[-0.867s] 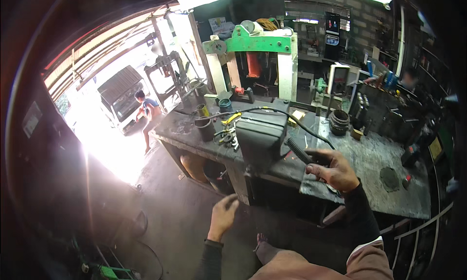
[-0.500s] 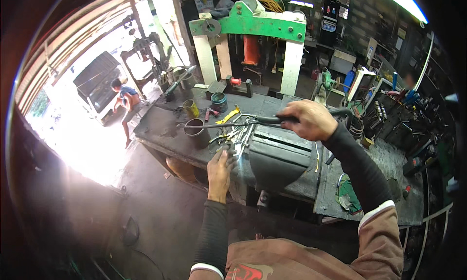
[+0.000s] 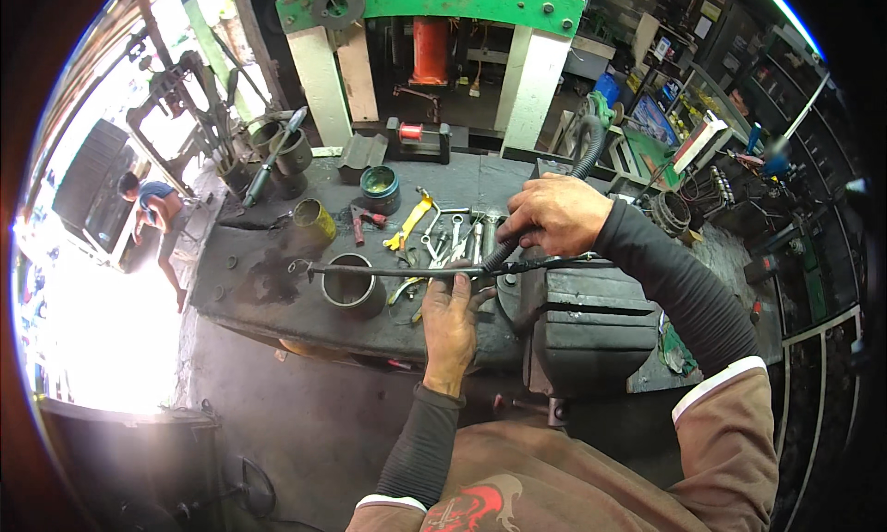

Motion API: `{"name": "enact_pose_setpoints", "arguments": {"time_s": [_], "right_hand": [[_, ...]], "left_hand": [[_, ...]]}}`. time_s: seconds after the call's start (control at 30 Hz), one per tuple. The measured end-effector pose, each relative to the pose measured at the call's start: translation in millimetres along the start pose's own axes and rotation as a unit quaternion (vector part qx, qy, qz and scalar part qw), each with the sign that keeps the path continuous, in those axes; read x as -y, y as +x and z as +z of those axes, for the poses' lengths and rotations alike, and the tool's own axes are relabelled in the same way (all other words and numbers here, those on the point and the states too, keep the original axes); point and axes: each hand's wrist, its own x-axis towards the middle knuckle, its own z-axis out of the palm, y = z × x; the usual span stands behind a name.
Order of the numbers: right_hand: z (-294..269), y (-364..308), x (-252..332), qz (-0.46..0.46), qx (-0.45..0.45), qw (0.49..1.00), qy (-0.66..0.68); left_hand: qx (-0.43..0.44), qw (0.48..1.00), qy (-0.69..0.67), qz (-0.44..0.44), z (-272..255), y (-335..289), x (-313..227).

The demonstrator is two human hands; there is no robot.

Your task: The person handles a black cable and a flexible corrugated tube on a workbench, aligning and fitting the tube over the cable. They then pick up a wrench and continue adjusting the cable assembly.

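Cable [image 3: 397,272] now past dark-mouthed cup [image 3: 373,303], left fingers [image 3: 459,289] around cable, right fingers [image 3: 525,210] around sleeve [image 3: 589,146]

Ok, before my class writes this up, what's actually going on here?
A person is handling a black cable over a workbench. The right grip is closed around a corrugated black tube; the left grip is at the cable, though whether it pinches it is unclear. The cable's free end reaches leftward past the mouth of an open metal cup. Loose wrenches lie beyond the left grip.
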Motion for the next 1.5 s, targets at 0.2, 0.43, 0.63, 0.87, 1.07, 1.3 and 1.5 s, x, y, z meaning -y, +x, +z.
{"name": "enact_pose_setpoints", "arguments": {"time_s": [0.2, 0.43, 0.63, 0.87, 1.07, 1.3, 1.5], "right_hand": [[-1.9, 5.3, -3.4, -0.027, -0.023, 0.999, 0.006], [11.2, 7.9, -8.1, -0.046, -0.012, 0.999, 0.019], [10.4, 5.2, -20.3, -0.062, -0.008, 0.997, 0.053], [-5.0, 3.5, -35.5, -0.008, 0.07, 0.99, 0.123], [3.7, -6.2, -49.1, -0.006, 0.039, 0.983, 0.177], [23.1, -46.3, -68.4, 0.022, -0.096, 0.98, 0.174], [20.5, -64.7, -59.7, -0.004, -0.231, 0.957, 0.176]], "left_hand": [[-0.016, 1.0, 0.021, 0.017, 5.8, 7.6, -0.9], [-0.048, 0.997, 0.039, 0.048, 22.2, 11.4, -5.9], [-0.038, 0.995, 0.042, 0.081, 32.4, 13.3, -8.0], [-0.021, 0.993, 0.078, 0.082, 33.1, 18.4, -7.7], [-0.012, 0.996, 0.038, 0.081, 36.1, 20.6, -7.0], [-0.026, 0.989, 0.089, 0.119, 57.7, 33.4, -10.2], [0.016, 0.984, 0.094, 0.15, 90.5, 51.8, -17.5]]}}
